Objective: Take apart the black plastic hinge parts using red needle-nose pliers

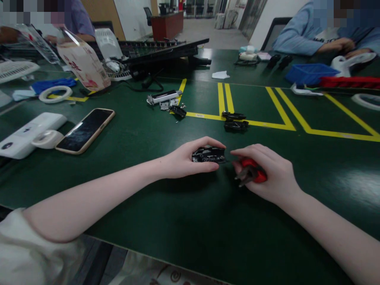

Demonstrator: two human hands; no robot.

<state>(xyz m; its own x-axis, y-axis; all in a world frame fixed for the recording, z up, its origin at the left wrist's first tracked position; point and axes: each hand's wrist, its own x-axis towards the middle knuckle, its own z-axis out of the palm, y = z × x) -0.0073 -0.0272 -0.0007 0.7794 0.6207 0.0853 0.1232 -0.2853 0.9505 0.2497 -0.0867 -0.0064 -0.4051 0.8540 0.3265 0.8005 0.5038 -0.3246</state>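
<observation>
My left hand [192, 160] grips a small black plastic part [209, 154] with a hollow inner side, just above the green table. Close by on the right, my right hand [267, 170] is wrapped round red-handled pliers [252, 174], whose dark jaws point down to the left. A short gap separates the right fingertips from the black part. Beyond the hands lie more black plastic pieces [236, 120] on a yellow tape line. Further left are a silver-and-black casing [164, 97] and another small black piece [178, 111] beside little metal bits.
At left lie a phone [86, 130], a white power bank [29, 134] and a tape roll [55, 94]. A bottle [84, 63] and a black panel [166, 53] stand behind. A blue bin [310, 74] is at right. Two people sit across the table.
</observation>
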